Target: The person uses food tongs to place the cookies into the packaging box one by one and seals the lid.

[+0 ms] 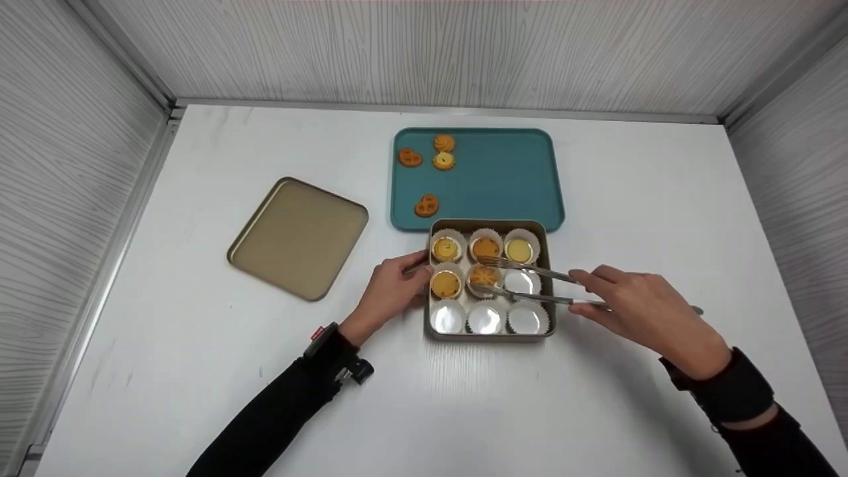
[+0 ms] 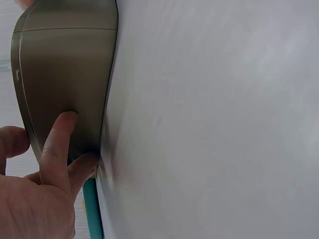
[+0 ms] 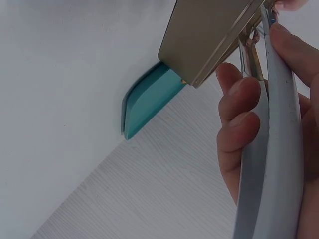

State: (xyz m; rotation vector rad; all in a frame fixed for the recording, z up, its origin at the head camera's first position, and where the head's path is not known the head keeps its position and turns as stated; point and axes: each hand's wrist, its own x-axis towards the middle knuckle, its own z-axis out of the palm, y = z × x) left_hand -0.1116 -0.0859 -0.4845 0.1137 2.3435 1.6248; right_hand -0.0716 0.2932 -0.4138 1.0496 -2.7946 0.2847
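A metal tin [image 1: 490,336] holds rows of white paper cups, several with cookies and three in the front row bare. My left hand [image 1: 397,286] is at the tin's left side, fingers [image 2: 60,144] against its outer wall and thumb by the rim. Tongs [image 1: 550,299] are gripped in my right hand [image 1: 639,308], thumb on one arm and curled fingers on the other. Their tips are apart, over the star-patterned cookie [image 1: 485,278] in the middle cup; whether they touch it I cannot tell. In the right wrist view the tips are mostly hidden.
Behind the tin, a teal tray [image 1: 503,175] carries pretzel-shaped cookies [image 1: 426,205], a swirl cookie [image 1: 444,143] and a pale round cookie [image 1: 444,161]. The tin's flat lid [image 1: 298,238] lies to the left. Grey panels [image 1: 437,53] stand around the white table.
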